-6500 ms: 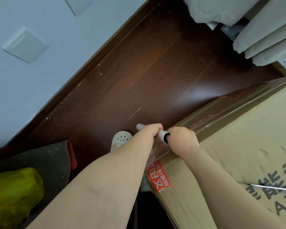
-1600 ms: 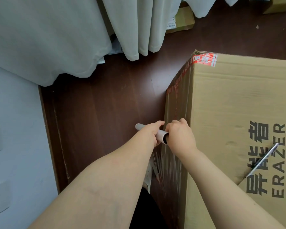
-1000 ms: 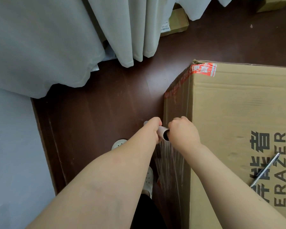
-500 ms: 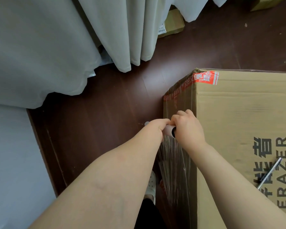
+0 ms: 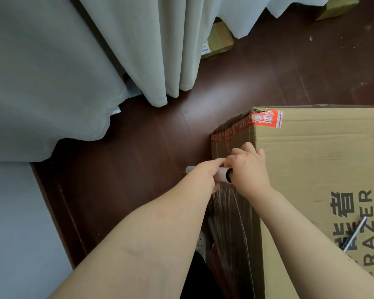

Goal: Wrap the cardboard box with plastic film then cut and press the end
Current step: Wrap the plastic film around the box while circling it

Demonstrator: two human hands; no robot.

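Left hand [image 5: 204, 174] and right hand [image 5: 249, 169] are clenching the film roll [image 5: 222, 175], left wrapped round its middle, right curled at its open end. Pale curtains [image 5: 91, 52] are hanging beyond the grip over dark wood floor [image 5: 138, 160]. Right of the grip the cardboard box [image 5: 315, 156] is standing, plastic film [image 5: 227, 214] stretching from the roll along its side wall; a slim metal tool [image 5: 354, 233] is lying atop it.
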